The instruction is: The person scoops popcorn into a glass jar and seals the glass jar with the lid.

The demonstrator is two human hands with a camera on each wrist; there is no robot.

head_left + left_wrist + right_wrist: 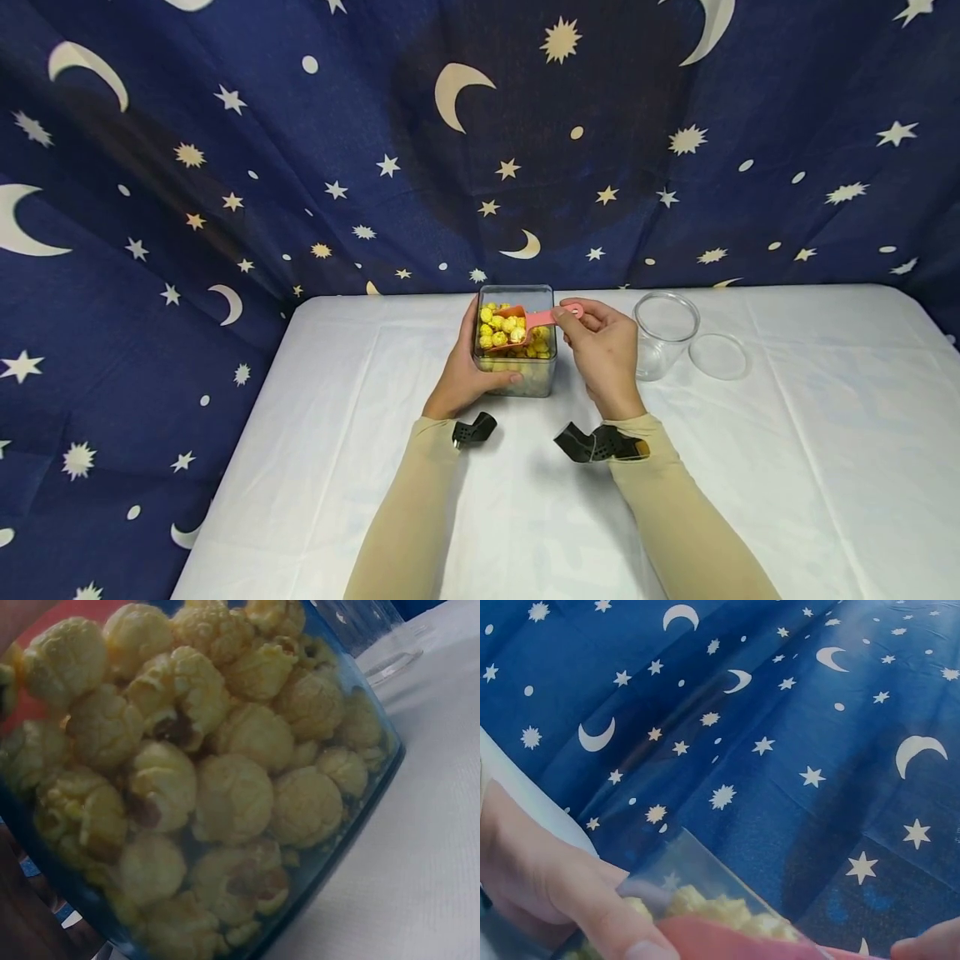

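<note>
A clear square container (516, 379) of yellow popcorn (232, 796) stands mid-table, tilted in the left wrist view. My left hand (463, 375) grips it round its left side, thumb across the front. With thumb and fingers my right hand (606, 350) pinches the handle of a pink scoop (538, 318). The scoop's bowl lies inside the container's mouth with several popcorn pieces on it. In the right wrist view the scoop (727, 941) shows behind the container's clear wall, and only the tip of my right thumb (930, 943) is in sight.
Right of my right hand stands a clear round jar (666, 333), its mouth uncovered. A clear round lid (718, 357) lies flat beside it. White cloth covers the table (847, 433); a dark blue curtain (420, 200) with moons and stars hangs behind and to the left.
</note>
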